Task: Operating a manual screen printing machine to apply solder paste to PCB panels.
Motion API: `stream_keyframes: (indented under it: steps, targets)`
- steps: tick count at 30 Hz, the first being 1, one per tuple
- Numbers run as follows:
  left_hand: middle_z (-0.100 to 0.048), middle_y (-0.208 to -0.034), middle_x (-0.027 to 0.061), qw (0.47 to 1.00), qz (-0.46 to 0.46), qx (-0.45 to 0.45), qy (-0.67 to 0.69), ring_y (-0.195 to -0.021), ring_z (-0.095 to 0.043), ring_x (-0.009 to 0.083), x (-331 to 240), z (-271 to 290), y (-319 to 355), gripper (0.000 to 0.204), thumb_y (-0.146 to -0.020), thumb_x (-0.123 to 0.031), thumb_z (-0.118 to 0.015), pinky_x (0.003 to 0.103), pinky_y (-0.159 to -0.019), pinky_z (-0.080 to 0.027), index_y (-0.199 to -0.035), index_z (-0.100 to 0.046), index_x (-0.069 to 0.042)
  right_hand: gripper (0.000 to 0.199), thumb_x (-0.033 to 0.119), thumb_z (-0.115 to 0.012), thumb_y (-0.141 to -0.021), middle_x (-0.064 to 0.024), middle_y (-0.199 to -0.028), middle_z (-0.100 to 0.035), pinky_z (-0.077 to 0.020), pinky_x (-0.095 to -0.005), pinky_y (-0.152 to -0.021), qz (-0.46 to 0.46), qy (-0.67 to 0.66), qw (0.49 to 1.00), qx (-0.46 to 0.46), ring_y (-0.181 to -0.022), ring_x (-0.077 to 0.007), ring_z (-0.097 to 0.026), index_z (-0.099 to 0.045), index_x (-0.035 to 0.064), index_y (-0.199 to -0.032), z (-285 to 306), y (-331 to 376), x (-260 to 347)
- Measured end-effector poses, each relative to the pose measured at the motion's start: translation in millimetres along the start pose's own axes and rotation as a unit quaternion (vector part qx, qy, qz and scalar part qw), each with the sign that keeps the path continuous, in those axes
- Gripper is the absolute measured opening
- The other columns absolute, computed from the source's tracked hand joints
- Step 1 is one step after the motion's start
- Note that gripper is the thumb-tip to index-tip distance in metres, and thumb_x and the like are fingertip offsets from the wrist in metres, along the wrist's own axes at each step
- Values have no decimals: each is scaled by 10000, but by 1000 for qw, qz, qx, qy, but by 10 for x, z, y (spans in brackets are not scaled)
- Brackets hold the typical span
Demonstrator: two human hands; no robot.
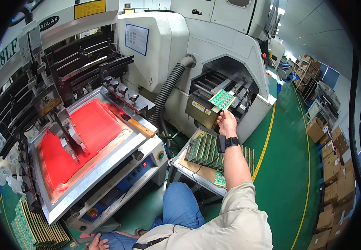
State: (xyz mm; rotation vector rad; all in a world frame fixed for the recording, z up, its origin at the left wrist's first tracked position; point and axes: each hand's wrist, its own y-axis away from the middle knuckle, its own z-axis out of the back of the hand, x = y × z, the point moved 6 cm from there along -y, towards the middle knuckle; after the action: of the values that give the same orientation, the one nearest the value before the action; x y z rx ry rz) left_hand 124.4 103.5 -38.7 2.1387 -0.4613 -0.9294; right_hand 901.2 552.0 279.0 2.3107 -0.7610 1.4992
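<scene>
My right hand, arm stretched forward, pinches the near edge of a green circuit board panel. The panel lies tilted over the conveyor rails at the mouth of a white machine. Below that wrist, rows of upright green circuit boards stand on a small table. My left hand is low at the bottom edge, beside my leg, with its fingers loosely bent and apart and nothing seen in it.
To the left, a printing machine carries a metal-framed stencil spread with red paste; a wooden-handled spatula rests on its edge. More boards stand at lower left. A ribbed hose hangs between machines. Cardboard boxes line the right.
</scene>
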Motion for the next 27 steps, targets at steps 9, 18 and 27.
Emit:
stream_keyframes:
  steps: [9, 18, 27]
  targets:
    - [-571, -1194, 25, 998, 20, -9, -58, -754, -506, 167, -205, 305, 223, 605, -926, -481, -645, 297, -619, -455, -1478, -461, -312, 173, 291, -524, -1032, 30, -776, -607, -508, -278, -538, 19, 17, 997, -71, -621, -100, -576, -597, 134, -1045, -102, 83, -72]
    - [-572, -1208, 33, 996, 26, -1, -87, -744, -508, 169, -377, 643, 234, 595, -936, -485, -627, 300, -612, -449, -1479, -451, -313, 173, 291, -528, -1028, 25, -769, -607, -499, -274, -522, 28, 7, 995, -96, -599, -102, -562, -591, 135, -1069, -67, 534, 9]
    - [-723, -907, 175, 998, -23, 25, -53, -638, -686, 311, -320, 1448, 292, 562, -944, -426, -626, 431, -500, -565, -1424, -431, -209, 209, 203, -551, -1019, -16, -870, -616, -478, -271, -666, -31, -127, 980, 153, -739, -124, -571, -590, 94, -1194, -1327, 2662, -411]
